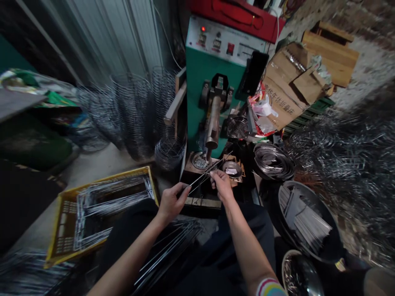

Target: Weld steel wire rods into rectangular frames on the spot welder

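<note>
The right sleeve (pixel 270 287) ends in curved stripes of white, pink, yellow and turquoise. Both forearms (pixel 248 248) are bare, as are the fingers (pixel 216 177). The trousers (pixel 253 224) are plain, dark, nearly black, and softly creased.

Left hand (pixel 171 201) and right hand (pixel 222 186) holding thin metal rods (pixel 200 178) before a green machine (pixel 197 82); at left, a yellow crate (pixel 63 222) containing wire frames (pixel 120 203); at right, a dark basin (pixel 328 209) containing metal strips (pixel 308 226).
</note>
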`<action>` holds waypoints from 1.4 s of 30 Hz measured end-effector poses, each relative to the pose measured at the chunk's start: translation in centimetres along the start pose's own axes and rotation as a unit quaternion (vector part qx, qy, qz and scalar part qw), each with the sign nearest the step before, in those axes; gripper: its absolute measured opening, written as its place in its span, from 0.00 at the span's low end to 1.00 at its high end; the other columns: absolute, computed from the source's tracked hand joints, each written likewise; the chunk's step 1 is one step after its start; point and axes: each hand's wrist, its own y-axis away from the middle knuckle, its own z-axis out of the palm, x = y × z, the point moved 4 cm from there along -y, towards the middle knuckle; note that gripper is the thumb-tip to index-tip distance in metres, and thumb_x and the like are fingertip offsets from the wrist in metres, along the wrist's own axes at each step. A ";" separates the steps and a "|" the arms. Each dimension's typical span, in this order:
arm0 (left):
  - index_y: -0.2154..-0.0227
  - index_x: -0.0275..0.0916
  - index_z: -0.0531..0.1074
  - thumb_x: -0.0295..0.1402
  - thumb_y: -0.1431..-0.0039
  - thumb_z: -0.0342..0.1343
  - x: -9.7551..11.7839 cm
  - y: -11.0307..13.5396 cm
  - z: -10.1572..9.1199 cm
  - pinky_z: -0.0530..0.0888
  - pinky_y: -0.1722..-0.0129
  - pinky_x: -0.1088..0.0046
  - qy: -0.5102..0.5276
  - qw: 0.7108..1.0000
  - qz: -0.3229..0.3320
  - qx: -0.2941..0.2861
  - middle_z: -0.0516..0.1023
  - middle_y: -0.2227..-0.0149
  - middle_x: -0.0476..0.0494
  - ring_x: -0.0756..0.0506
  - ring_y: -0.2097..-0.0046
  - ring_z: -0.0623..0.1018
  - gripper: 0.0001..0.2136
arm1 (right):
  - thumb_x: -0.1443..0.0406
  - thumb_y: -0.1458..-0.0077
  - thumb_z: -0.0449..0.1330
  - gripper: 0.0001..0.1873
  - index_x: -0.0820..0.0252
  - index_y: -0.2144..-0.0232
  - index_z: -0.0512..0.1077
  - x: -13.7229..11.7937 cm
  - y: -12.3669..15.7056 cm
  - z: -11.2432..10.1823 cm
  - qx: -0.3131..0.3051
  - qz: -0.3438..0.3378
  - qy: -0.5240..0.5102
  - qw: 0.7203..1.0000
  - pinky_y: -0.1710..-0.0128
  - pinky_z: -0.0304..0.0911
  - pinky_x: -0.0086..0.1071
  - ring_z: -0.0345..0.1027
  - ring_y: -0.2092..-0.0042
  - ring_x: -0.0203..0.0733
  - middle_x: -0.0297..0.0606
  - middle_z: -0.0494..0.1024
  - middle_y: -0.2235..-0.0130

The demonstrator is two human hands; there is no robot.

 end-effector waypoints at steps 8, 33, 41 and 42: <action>0.71 0.36 0.74 0.37 0.37 0.54 -0.9 -0.2 -0.3 0.67 0.72 0.78 0.019 1.000 -0.015 0.013 0.74 0.77 0.51 0.51 0.74 0.72 0.11 | 0.56 0.53 0.66 0.16 0.60 0.78 0.67 0.0 -0.2 0.9 0.009 -0.008 -0.027 1.000 0.85 0.47 0.21 0.50 0.83 0.25 0.25 0.63 0.82; 0.71 0.37 0.75 0.38 0.36 0.53 -0.3 -1.3 -0.9 0.67 0.73 0.77 0.028 0.999 -0.019 0.040 0.74 0.78 0.51 0.51 0.76 0.71 0.12 | 0.56 0.52 0.67 0.18 0.59 0.79 0.63 -0.9 -1.5 2.0 -0.009 -0.022 -0.046 0.999 0.83 0.46 0.22 0.49 0.82 0.25 0.24 0.61 0.82; 0.72 0.36 0.75 0.38 0.37 0.53 -1.0 -2.0 -1.0 0.65 0.75 0.77 0.017 0.999 -0.020 0.035 0.72 0.79 0.52 0.51 0.77 0.69 0.13 | 0.56 0.55 0.67 0.16 0.60 0.78 0.67 -0.7 -2.2 2.3 0.000 -0.010 -0.051 0.999 0.84 0.44 0.22 0.47 0.82 0.25 0.24 0.61 0.82; 0.72 0.36 0.75 0.38 0.37 0.54 -1.1 -2.0 -1.0 0.65 0.75 0.77 0.020 0.999 -0.019 0.032 0.72 0.79 0.52 0.51 0.77 0.69 0.12 | 0.56 0.55 0.67 0.16 0.60 0.77 0.67 -0.7 -2.2 2.3 0.001 -0.006 -0.051 0.999 0.84 0.44 0.23 0.47 0.82 0.25 0.24 0.61 0.82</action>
